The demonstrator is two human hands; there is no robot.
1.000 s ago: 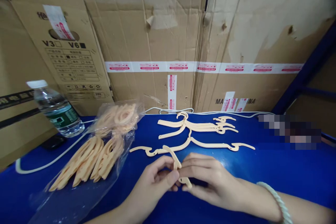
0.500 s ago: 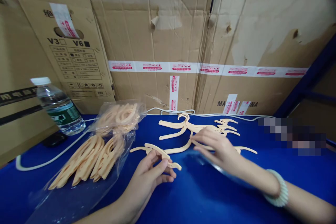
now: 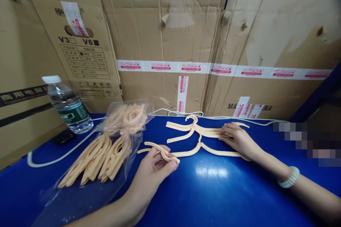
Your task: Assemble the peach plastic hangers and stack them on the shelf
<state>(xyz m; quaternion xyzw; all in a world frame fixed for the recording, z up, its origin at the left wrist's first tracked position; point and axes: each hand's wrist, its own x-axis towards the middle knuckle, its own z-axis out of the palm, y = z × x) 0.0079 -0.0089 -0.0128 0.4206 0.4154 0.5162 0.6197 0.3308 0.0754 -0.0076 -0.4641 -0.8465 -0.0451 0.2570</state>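
Note:
My left hand [image 3: 157,165] is closed around a small curved beige plastic clothes-hanger piece [image 3: 156,145], above the blue table. Beneath it, the left end of an unfolded beige hanger [image 3: 186,153] shows, partly hidden by my fingers. My right hand [image 3: 238,139] rests lower fingers by the right arm of that hanger, fingertips curled together at the ends of a stack of hanger arms [image 3: 207,132] behind it. What those fingertips pinch is hidden. Beside the stack's left arms, the curved hook [image 3: 191,118] points up and away.
On the left, a clear plastic bag [image 3: 133,149] spills several folded beige hanger parts [image 3: 87,159]. A water bottle [image 3: 70,110] and a black object [image 3: 64,137] stand behind it. A white cable [image 3: 30,159] runs along the table; cardboard boxes [image 3: 165,42] wall the back.
My right hand has moved right and away from the hanger's middle to the ends of the stacked arms, covering small pieces there. The piece in my left hand has turned slightly.

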